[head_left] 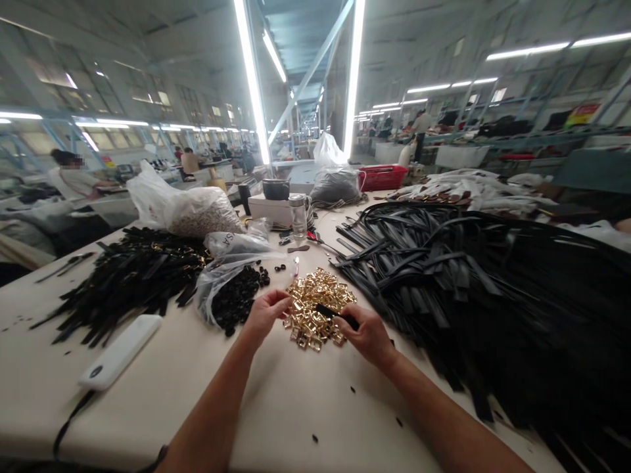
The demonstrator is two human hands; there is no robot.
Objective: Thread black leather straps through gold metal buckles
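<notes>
A heap of small gold-coloured metal buckles (315, 328) lies in the middle of the table. My right hand (367, 335) grips a short black strap (326, 311), its free end pointing left above the heap. At the heap's left edge, my left hand (269, 316) is closed in a pinch; whatever is between the fingertips is too small to make out. Just left of that hand, small black loops (234, 299) spill from an open clear plastic bag (210, 276).
Long black straps (444, 263) cover the table's right side. Finished-looking black straps with gold fittings (133, 276) are piled left. A white power bank (121, 351) with a cable lies front left. Behind stand a glass jar (298, 213), a filled plastic bag (197, 210) and a red basket (382, 177).
</notes>
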